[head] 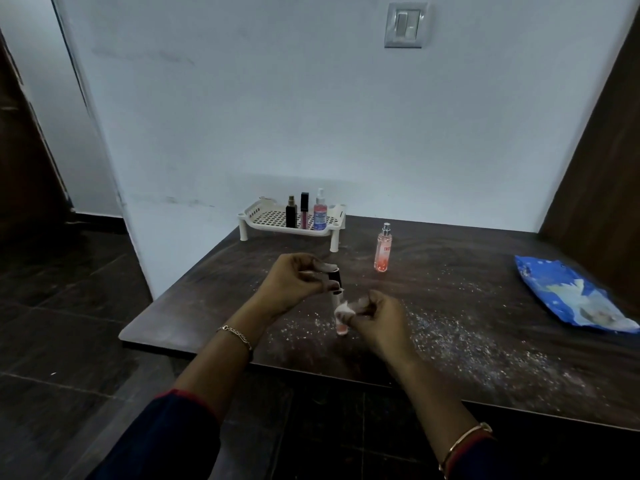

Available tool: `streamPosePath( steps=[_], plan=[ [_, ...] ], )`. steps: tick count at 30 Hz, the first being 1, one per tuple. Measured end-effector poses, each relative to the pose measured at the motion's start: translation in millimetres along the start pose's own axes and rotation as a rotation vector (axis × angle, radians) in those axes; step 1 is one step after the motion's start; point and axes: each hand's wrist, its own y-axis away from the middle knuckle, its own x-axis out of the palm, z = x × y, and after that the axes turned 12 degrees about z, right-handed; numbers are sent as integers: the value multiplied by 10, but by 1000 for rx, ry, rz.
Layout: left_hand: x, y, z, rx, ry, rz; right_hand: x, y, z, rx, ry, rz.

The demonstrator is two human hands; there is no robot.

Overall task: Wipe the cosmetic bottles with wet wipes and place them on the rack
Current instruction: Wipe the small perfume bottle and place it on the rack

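While left hand (294,282) grips capped bottle (335,300), right hand (377,317) pinches wipe (343,310), rack (263,216) holds three bottles (304,210).

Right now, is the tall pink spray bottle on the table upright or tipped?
Upright: the tall pink spray bottle stands on its base, nozzle up.

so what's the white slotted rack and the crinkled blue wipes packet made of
The white slotted rack looks like moulded plastic, matte, given its grid floor and legs. The crinkled blue wipes packet is probably thin glossy plastic film, by its creases and sheen.
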Motion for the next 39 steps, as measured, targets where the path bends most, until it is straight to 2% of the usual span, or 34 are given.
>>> streamPosePath(
  steps=[3,5,13,15,18,22,24,27,30,32,35,39],
  plan=[
    [57,-42,19,-4,-48,-81,-16,49,-64,42,196,56],
    [111,-74,22,4,-90,-132,-31,60,-24,36,237,61],
    [262,-52,-95,38,-14,-302,0,42,408,-169,179,-189],
    [237,-34,-102,42,75,-354,14,95,393,-202,258,-184],
    [119,23,-68,66,334,-406,12,199,272,-229,376,-187],
    [43,93,-44,115,522,-440,-4,285,88,-199,328,-237],
    [36,100,-57,146,563,-467,12,302,64,-142,153,-274],
    [44,95,-99,180,542,-476,30,287,182,12,-388,-280],
    [100,100,-145,204,515,-463,31,263,353,206,-791,-184],
    [116,91,-166,233,470,-455,20,254,431,261,-999,-137],
    [124,89,-209,269,364,-446,-3,255,487,272,-1173,-121],
    [214,84,-257,283,296,-380,5,236,502,277,-1246,-102]
  ],
)
